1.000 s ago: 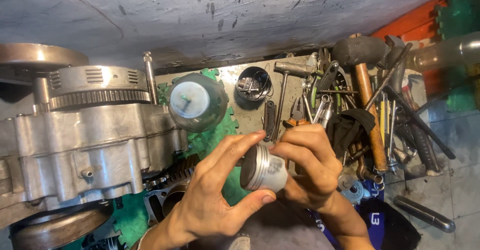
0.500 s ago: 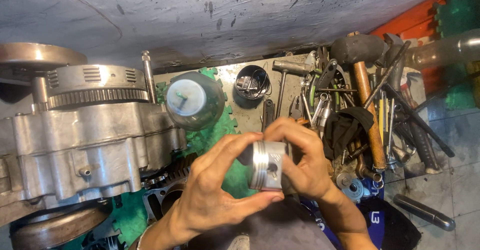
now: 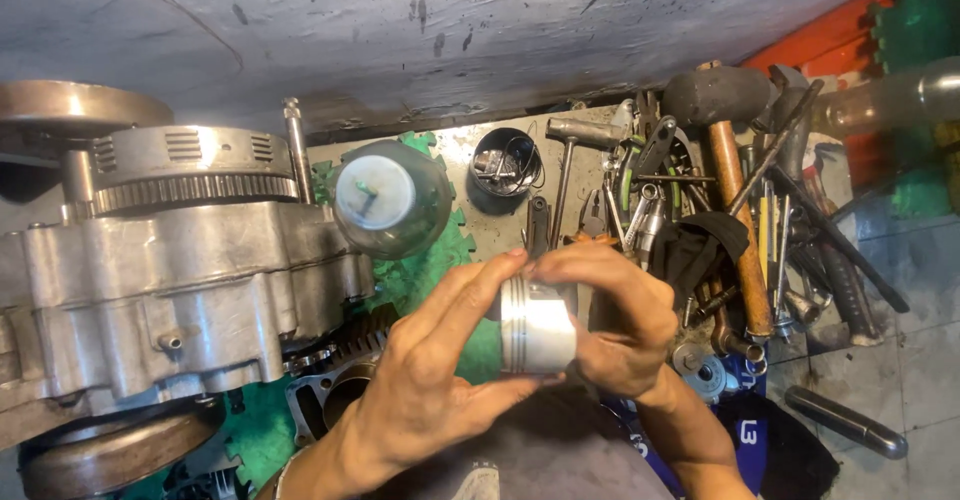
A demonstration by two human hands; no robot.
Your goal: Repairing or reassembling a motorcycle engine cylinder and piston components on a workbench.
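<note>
1. The engine case (image 3: 170,290) sat at my left, beside the work.
2. The tool pile (image 3: 720,220) lay at my right, within reach.
3. My left hand (image 3: 430,380) and right hand (image 3: 620,320) clasped the piston (image 3: 537,325) between their fingers, steadying it for inspection.

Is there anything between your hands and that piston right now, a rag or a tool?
Nothing visible. The left hand and right hand grip the bare metal piston directly with their fingers, above the green mat, apart from the engine case and tool pile.
</note>
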